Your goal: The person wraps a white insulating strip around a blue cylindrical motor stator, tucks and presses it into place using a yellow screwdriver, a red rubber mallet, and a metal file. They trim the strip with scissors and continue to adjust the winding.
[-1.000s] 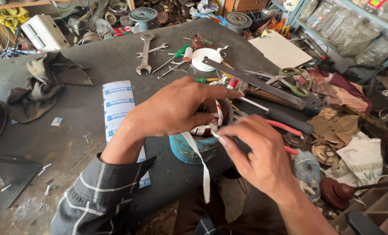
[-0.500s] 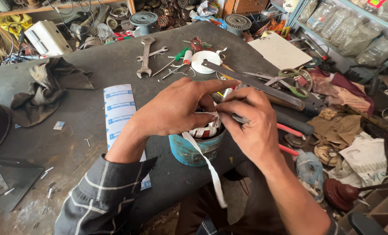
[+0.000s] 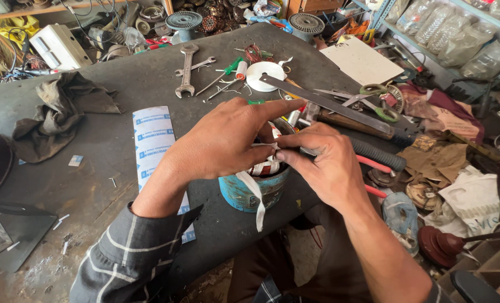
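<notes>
A repair workshop: wrenches (image 3: pixel 186 70), scissors (image 3: pixel 367 98) and wire spools (image 3: pixel 183 21) litter the grimy bench (image 3: pixel 109 146).

A crumpled dark rag (image 3: pixel 59 115) lay on the dark workbench (image 3: pixel 115 73), well apart from two spanners (image 3: pixel 187 70) near the far edge. A white printed paper strip (image 3: pixel 155 151) ran toward the near edge. A white tape roll (image 3: pixel 264 76) sat beside a long metal file (image 3: pixel 328 105), with green-handled scissors (image 3: pixel 373 101) just beyond it

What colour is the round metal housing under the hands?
The round metal housing is blue, worn and scuffed, seen best in the head view, below the white tape strip.
</notes>
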